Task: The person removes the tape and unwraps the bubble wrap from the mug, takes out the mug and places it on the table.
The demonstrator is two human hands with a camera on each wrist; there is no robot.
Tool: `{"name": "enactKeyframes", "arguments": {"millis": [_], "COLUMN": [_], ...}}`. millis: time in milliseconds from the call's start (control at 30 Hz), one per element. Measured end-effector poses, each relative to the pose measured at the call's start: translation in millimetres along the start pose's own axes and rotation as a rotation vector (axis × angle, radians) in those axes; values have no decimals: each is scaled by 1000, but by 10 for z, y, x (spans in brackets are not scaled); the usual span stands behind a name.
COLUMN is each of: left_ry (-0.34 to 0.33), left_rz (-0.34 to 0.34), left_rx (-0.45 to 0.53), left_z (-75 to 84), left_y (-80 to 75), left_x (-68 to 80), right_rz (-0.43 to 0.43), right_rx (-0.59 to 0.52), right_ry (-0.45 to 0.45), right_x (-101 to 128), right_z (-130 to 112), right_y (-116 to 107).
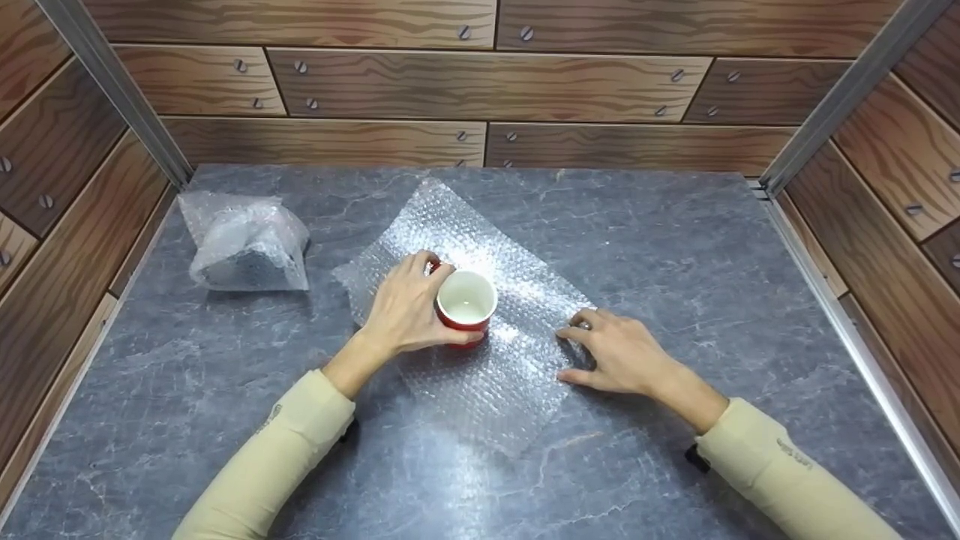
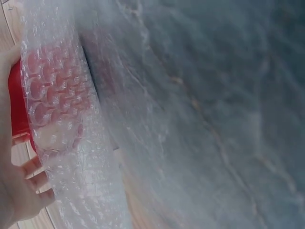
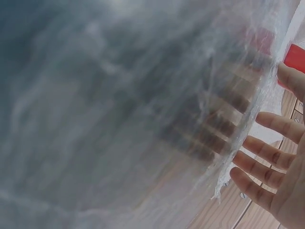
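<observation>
A red mug [image 1: 468, 298] with a white inside stands upright on a sheet of bubble wrap [image 1: 495, 405] laid slantwise on the table. My left hand [image 1: 405, 307] grips the mug from its left side, thumb at the front, other fingers at the back by what looks like the handle. In the left wrist view, part of the red mug [image 2: 18, 102] shows behind the wrap's edge. At the sheet's right edge is my right hand [image 1: 619, 352], its fingers spread and loosely bent, the tips touching the wrap. The right wrist view shows these fingers [image 3: 257, 167] apart, pinching nothing.
Toward the back left of the grey marbled table [image 1: 675, 247] sits a bundle in bubble wrap [image 1: 251, 247]; its contents are hard to make out. Wood-patterned panels [image 1: 487, 82] and metal rails [image 1: 862, 337] border the table.
</observation>
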State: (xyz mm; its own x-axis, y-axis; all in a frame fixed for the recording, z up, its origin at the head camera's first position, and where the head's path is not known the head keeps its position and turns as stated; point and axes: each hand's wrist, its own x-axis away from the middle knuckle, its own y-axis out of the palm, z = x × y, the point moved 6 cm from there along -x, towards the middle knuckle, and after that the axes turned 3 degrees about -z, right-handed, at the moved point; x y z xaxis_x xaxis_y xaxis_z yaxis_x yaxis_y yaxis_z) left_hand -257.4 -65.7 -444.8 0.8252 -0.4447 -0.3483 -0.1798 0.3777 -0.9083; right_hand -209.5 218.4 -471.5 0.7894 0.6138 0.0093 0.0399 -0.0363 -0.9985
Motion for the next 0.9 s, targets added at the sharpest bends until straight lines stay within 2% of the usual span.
{"name": "enactKeyframes", "arguments": {"millis": [333, 900], "left_ry": [54, 48], "left_rz": [54, 105], "left_rx": [-47, -74], "left_z": [67, 42], "left_y": [-58, -174], "left_x": [44, 185], "right_rz": [1, 15], "right_rx": [21, 52], "right_ry": [3, 15], "right_x": [12, 83], "right_z": [10, 24], "right_y": [10, -18]}}
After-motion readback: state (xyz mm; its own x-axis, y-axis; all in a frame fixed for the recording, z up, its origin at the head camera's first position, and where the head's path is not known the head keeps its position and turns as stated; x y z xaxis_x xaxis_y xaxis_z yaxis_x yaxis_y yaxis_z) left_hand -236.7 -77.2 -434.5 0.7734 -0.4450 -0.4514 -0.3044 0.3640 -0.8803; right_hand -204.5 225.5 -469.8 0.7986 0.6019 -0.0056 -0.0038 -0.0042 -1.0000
